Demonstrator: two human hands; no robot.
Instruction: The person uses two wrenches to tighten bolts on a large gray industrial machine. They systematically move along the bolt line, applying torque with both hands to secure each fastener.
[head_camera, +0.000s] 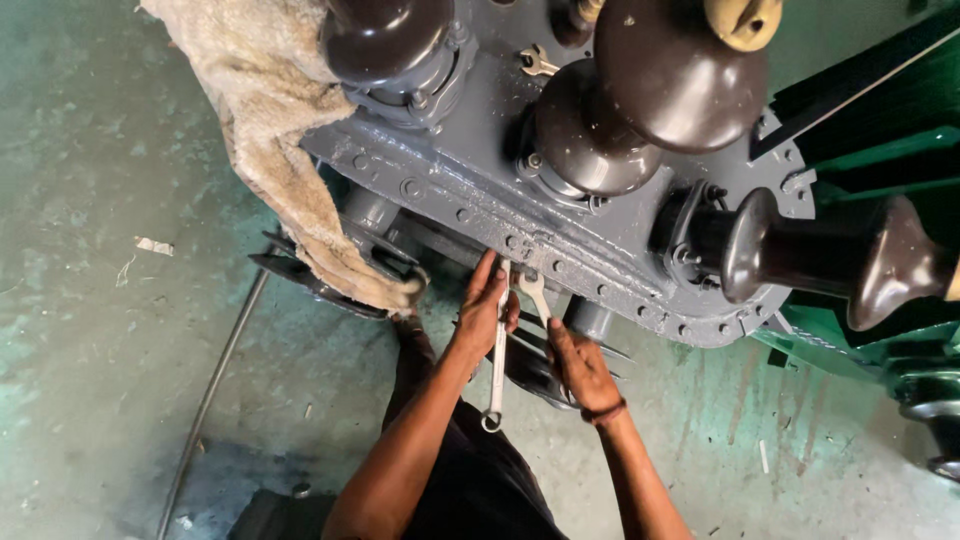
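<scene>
The left hand (483, 312) gripped a long spanner (497, 350), the right hand (578, 362) a shorter one (534, 292), both on a flange bolt (527, 272); either could slip, barking knuckles against the flange (600, 262).

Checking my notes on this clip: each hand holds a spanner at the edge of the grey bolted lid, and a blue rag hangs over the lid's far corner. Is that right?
Not quite: the rag is beige, not blue, as the head view shows. The rest stands: the left hand and the right hand each hold a spanner, the long spanner in the left and the short spanner in the right, at the edge of the grey bolted lid.
</scene>
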